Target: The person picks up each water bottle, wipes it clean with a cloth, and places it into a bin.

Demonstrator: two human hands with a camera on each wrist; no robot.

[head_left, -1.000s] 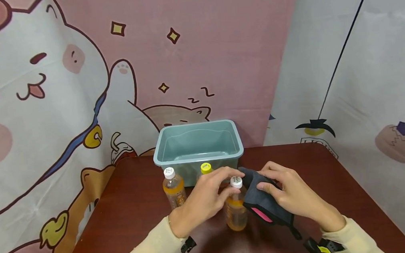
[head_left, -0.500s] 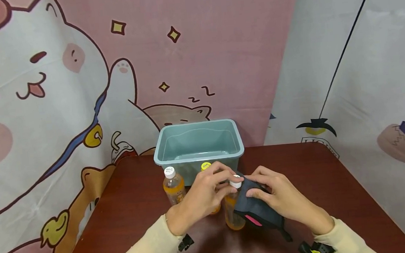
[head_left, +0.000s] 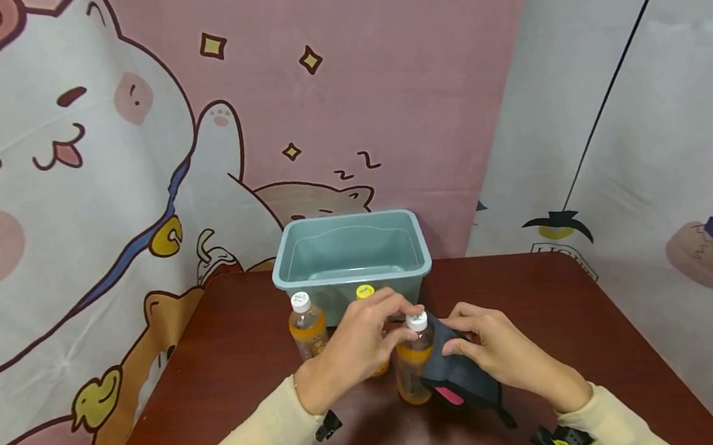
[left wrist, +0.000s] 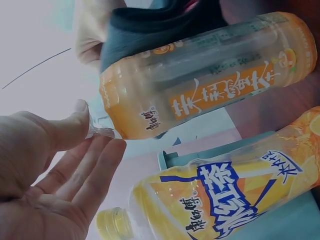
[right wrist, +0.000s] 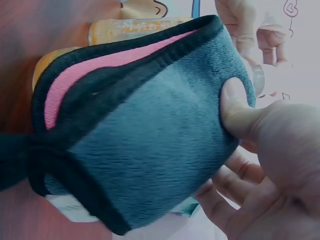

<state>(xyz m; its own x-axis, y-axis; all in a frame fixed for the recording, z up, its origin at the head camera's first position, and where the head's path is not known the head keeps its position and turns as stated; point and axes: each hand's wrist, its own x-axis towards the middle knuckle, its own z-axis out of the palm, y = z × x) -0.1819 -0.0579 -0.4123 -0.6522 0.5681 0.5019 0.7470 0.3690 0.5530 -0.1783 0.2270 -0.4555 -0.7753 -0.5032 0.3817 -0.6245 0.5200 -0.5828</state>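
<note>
A clear bottle with amber drink and an orange label (left wrist: 225,95) stands upright on the table. My left hand (head_left: 356,335) pinches it at its white cap (head_left: 417,321), between thumb and fingers. In my right hand (head_left: 504,347) is a folded dark grey cloth (head_left: 455,373) with black edging and a pink inner side. The cloth lies against the bottle's right side and covers part of it. My right thumb (right wrist: 235,107) presses on the cloth's outer face, with the other fingers behind it.
Behind my left hand stands a yellow-capped bottle (left wrist: 200,200), partly hidden in the head view. Farther left is another white-capped bottle (head_left: 309,333). A teal plastic bin (head_left: 352,280) sits at the back of the dark red table (head_left: 230,375), before a printed curtain.
My right hand has brought the cloth left and slightly down, so it overlaps the bottle more. My left hand stays at the cap, its fingers closing in on it.
</note>
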